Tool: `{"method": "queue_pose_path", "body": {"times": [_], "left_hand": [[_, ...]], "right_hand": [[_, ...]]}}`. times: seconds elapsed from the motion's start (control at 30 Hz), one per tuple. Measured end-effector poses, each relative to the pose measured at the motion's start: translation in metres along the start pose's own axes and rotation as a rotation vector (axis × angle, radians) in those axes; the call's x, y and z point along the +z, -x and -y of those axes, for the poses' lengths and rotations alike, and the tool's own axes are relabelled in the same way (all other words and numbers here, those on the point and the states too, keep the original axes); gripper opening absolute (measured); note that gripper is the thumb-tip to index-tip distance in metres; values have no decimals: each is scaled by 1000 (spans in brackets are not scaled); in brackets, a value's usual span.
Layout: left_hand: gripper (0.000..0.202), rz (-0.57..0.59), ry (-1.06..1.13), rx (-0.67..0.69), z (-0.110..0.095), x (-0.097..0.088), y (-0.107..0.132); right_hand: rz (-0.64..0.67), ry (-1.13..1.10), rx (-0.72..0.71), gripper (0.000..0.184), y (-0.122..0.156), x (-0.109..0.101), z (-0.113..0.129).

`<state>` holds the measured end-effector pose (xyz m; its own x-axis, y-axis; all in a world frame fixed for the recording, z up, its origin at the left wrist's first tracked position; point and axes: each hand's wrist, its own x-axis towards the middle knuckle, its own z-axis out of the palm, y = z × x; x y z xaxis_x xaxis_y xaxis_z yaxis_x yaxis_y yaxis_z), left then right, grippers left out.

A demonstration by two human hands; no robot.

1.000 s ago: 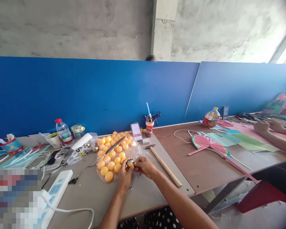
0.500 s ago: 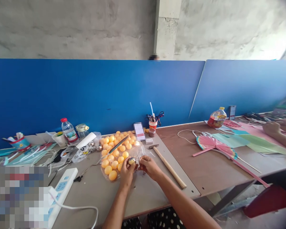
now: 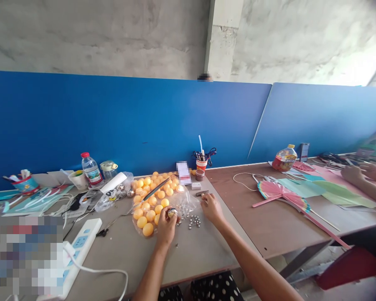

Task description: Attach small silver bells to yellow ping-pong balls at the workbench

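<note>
My left hand is closed around a shiny metal ball, with a yellowish patch visible on its near side. My right hand is on the hammer, its fingers curled at the handle just below the hammer head. The forearm hides the rest of the wooden handle. Between my hands, several small steel balls lie loose on the table beside a crumpled clear plastic bag. Orange ping-pong balls fill a clear bag left of my left hand, with dark tweezers lying across them.
A white box, a brown-filled cup and a pen cup stand behind. On the left are a power strip, a water bottle and cables. A pink paper fan and another person's hands are rightward.
My right hand has moved right and up from beside the metal ball to the hammer, uncovering the small steel balls. My left hand still holds the metal ball in nearly the same place.
</note>
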<state>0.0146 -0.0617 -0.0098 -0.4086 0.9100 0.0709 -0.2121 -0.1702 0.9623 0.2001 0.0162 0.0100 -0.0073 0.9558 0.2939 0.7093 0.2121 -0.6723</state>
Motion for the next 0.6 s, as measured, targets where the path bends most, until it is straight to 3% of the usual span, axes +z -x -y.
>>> {"method": "queue_pose_path", "body": {"times": [0.1,0.2,0.43,0.6], "left_hand": [[30,-5,-10,11,-1,0,1],[30,-31,10,6,-1,2,1],[34,-34,135,-64,0,1,-1],[36,14,302,-135,-3,0,0]], "right_hand": [[29,373,32,31,1,-3,-13],[127,527,75,30,1,-5,-24],[218,317,158,23,-7,-5,-29],[236,98,137,25,-17,-20,-8]]}}
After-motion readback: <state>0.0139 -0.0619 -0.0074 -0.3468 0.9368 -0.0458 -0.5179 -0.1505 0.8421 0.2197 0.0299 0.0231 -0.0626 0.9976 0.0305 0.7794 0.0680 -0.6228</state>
